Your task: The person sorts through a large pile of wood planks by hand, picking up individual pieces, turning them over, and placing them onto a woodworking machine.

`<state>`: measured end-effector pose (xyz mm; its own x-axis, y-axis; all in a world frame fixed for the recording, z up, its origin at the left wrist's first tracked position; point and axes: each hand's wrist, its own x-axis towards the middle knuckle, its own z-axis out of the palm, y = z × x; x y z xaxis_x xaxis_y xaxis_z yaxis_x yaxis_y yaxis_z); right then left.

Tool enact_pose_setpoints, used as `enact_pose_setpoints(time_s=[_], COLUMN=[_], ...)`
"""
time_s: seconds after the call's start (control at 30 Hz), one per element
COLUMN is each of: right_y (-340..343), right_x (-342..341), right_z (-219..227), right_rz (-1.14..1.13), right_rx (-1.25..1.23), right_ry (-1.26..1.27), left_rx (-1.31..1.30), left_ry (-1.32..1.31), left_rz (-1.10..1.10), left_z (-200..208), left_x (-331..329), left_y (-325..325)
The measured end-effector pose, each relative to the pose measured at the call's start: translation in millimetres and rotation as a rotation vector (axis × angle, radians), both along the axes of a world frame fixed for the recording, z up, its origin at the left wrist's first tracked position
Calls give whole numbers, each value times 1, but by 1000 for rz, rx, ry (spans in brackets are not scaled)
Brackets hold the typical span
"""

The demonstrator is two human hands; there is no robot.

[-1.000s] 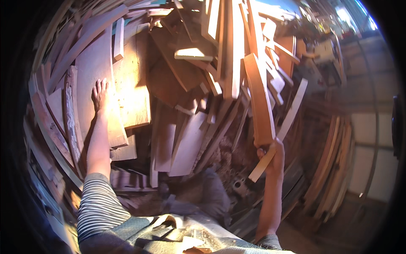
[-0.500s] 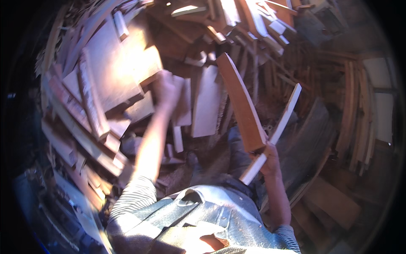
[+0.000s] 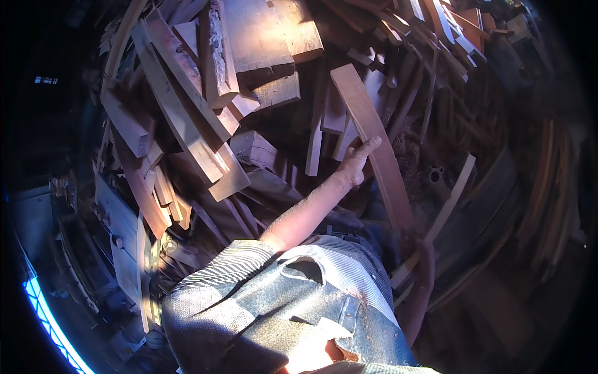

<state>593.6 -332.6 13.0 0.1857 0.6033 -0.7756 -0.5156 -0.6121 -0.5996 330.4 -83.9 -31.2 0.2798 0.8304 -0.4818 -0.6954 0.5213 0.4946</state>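
Note:
A long reddish-brown board [image 3: 367, 121] slants up and away in front of me, its broad face turned upward. My left hand [image 3: 356, 163] grips it about midway along its left edge. The thumb lies on the face, and the other fingers are hidden beneath. At its near end my right hand [image 3: 418, 244] is closed, in shadow, on the board and on a thin pale wooden strip [image 3: 453, 196]. The strip crosses under the board's near end and points up to the right. Shadow hides most of the right fingers.
Loose offcuts and planks [image 3: 180, 106] are heaped ahead and to the left. A thick sunlit slab [image 3: 258, 43] lies on top at the back. A wide dark plank [image 3: 479, 212] leans at my right, with tall upright boards [image 3: 545, 187] beyond it.
My left hand has left the pile and taken hold of the brown board. The board has turned to show its broad face. The view has swung left.

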Motion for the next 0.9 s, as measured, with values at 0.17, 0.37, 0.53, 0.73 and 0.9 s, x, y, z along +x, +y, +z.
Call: enact_pose_setpoints(time_s=[0.17, 0.37, 0.53, 0.73, 0.9], right_y=[-85, -143, -170, -216, -300], right_x=[-23, -22, -26, -39, -57], right_z=[16, 17, 6, -8, -30], right_rz=[-128, -98, -121, -149, -133], right_rx=[-87, -149, -170, -141, -167], right_ry=[-200, -335, -373, -354, -455], left_rx=[124, 175, 174, 56, -138], left_ry=[140, 209, 227, 158, 27], left_rz=[-3, -28, -82, -164, -357], left_z=[-9, -23, -37, -48, -56], left_x=[-18, -19, -11, -1, 10], left_y=[-43, -76, -101, -139, -184])
